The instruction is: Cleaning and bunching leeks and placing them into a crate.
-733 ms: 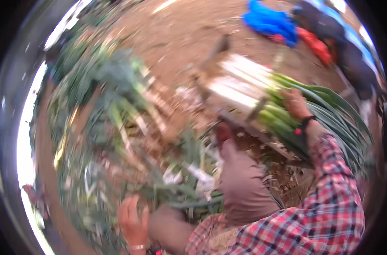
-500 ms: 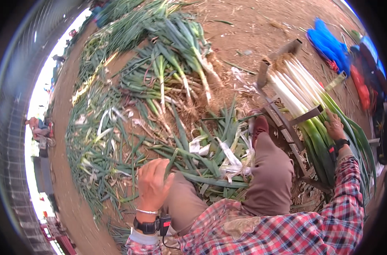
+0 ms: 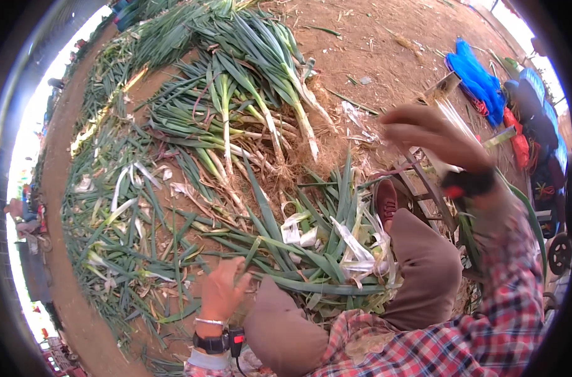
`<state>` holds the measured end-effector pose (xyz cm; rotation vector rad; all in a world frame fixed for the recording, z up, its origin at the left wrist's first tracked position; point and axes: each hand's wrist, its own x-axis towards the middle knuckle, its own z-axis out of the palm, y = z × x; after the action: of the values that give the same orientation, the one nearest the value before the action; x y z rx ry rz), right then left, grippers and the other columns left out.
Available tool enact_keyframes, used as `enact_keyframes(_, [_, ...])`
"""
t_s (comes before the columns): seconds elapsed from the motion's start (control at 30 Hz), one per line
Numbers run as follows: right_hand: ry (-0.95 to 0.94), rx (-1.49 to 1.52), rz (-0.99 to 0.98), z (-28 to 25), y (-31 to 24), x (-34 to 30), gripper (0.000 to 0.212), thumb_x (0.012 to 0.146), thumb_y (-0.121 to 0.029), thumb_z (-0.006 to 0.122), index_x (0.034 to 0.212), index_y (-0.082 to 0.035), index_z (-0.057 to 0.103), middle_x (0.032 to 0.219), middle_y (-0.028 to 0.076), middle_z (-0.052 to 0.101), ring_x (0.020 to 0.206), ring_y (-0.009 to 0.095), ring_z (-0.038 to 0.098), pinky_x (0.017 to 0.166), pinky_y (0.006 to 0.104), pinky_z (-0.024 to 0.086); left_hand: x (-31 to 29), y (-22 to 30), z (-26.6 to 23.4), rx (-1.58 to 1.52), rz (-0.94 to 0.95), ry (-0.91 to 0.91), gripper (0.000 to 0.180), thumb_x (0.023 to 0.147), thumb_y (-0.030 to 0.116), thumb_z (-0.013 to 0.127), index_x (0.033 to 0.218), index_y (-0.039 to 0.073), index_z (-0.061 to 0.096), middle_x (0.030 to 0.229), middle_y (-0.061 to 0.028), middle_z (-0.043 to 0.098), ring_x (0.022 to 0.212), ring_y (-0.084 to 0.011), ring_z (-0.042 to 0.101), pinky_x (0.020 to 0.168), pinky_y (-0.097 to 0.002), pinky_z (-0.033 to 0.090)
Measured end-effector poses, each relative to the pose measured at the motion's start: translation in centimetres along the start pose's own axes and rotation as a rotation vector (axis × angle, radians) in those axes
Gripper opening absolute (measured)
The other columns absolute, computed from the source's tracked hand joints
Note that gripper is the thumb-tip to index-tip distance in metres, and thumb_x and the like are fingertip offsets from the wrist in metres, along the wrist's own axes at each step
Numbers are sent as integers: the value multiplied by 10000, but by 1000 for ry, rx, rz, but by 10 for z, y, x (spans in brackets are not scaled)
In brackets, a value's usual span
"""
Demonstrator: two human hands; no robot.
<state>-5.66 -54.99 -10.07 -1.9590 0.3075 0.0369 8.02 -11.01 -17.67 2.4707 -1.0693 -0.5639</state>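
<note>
My left hand (image 3: 223, 290) is over the litter of leaves beside my left knee, its thumb and fingers apart and nothing in it. My right hand (image 3: 432, 133), blurred by motion, is raised above the metal rack (image 3: 430, 188) with fingers stretched to the left; I see nothing in them. Behind that hand, a bundle of trimmed green onions (image 3: 457, 118) shows only its white stems, the rest largely covered by my forearm. Untrimmed green onions (image 3: 276, 135) with rooty, soil-stained ends lie heaped on the ground ahead.
Stripped leaves (image 3: 119, 251) and pale peelings (image 3: 355, 251) cover the ground at left and between my legs. A blue net bag (image 3: 478, 78) and a red one (image 3: 515, 138) lie at the far right. A small black wheel (image 3: 559, 251) stands at the right edge.
My right hand has left the green onions on the rack and moved up and to the left. The left hand has shifted slightly down, its fingers a little straighter.
</note>
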Motion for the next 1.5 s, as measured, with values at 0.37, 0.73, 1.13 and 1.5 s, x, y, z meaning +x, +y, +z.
enact_keyframes(0.37, [397, 22, 494, 272, 213, 274, 626, 796, -404, 625, 1070, 143, 494, 1024, 356, 598, 1029, 442, 592, 901, 427, 467, -34, -93, 35, -246, -403, -78, 328, 789, 81, 660, 1101, 10, 590, 928, -144, 660, 847, -291, 652, 746, -366, 512])
enact_keyframes(0.73, [-237, 1188, 330, 223, 32, 64, 295, 944, -264, 568, 1127, -34, 540, 673, -51, 442, 538, 62, 433, 461, 240, 360, -15, -30, -16, -866, -448, 197, 336, 923, 155, 579, 1190, -41, 527, 1027, -117, 662, 901, -193, 658, 775, -299, 529])
enact_keyframes(1.13, [-815, 1363, 176, 219, -23, -168, 465, 918, -232, 590, 1254, 62, 459, 760, 8, 403, 598, 97, 395, 559, 274, 332, -44, 47, -94, -1519, 227, 607, 259, 964, 195, 532, 1196, 87, 493, 1087, -62, 621, 959, -189, 623, 762, -326, 528])
enact_keyframes(1.5, [-1064, 661, -128, 219, -35, -190, 420, 964, -257, 554, 1284, 6, 490, 932, 59, 595, 861, 138, 562, 768, 293, 467, -131, 128, -110, -1533, 265, 679, 263, 954, 183, 506, 1190, 67, 516, 1067, -62, 626, 922, -187, 620, 742, -341, 532])
